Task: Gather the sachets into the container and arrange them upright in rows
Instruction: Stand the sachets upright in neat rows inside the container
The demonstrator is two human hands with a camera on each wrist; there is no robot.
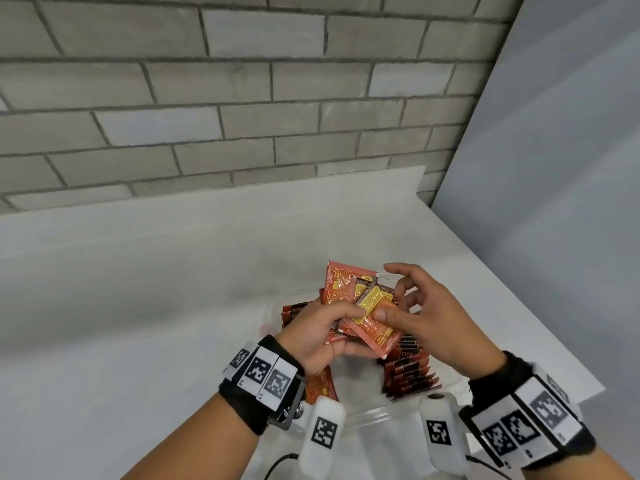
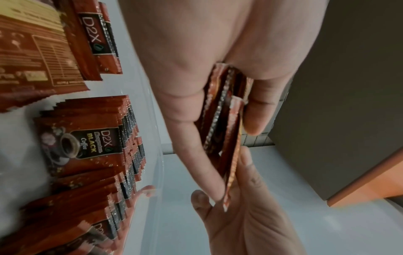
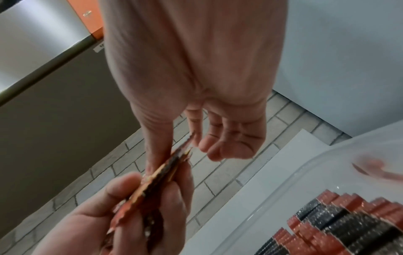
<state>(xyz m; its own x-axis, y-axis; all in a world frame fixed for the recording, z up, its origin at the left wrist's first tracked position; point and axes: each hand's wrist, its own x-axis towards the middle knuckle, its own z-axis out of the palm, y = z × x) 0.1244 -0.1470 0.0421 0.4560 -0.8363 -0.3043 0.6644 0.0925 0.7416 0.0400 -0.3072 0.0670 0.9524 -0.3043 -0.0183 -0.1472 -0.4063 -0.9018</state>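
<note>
My left hand [image 1: 341, 323] grips a fanned bunch of red and orange sachets [image 1: 372, 306] just above a clear plastic container [image 1: 367, 415]. My right hand [image 1: 394, 299] meets the bunch from the right. Its thumb [image 1: 384, 315] lies on the top sachet, and its spread fingers are behind the bunch. The left wrist view shows the bunch [image 2: 220, 120] edge-on between thumb and fingers. Upright rows of sachets [image 1: 410, 370] stand inside the container at the right, with more rows [image 1: 294, 310] at the back left. The right wrist view shows these rows [image 3: 338, 220] behind the clear wall.
The container sits on a white table [image 1: 138, 289] against a grey brick wall [image 1: 207, 98]. The table's right edge [image 1: 519, 306] runs diagonally close to the container, with a grey panel beyond it. Bare tabletop extends to the left and behind.
</note>
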